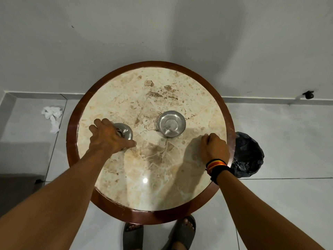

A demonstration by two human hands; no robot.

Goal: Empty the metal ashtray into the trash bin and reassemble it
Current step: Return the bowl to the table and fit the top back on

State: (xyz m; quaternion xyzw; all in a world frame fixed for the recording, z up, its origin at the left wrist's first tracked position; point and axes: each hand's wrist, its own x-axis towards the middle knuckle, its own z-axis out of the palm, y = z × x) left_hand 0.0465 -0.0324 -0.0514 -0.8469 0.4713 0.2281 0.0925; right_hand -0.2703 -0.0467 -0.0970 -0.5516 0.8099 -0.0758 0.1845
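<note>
Two shiny metal ashtray parts rest apart on a round marble table (155, 177). The open bowl-shaped base (171, 125) stands right of centre, and it looks empty inside. The domed lid (126, 132) lies at the left, half covered by my left hand (108, 136), whose spread fingers are on top of it. My right hand (213, 148), fingers curled with nothing in them, rests on the table near its right edge, below and right of the base. A trash bin (247, 154) lined with a black bag stands on the floor just past the table's right rim.
The table has a dark wooden rim (72, 134) and stands against a white wall. Crumpled white tissue (52, 115) lies on the grey tiled floor at the left. My sandalled feet (158, 233) are under the near edge.
</note>
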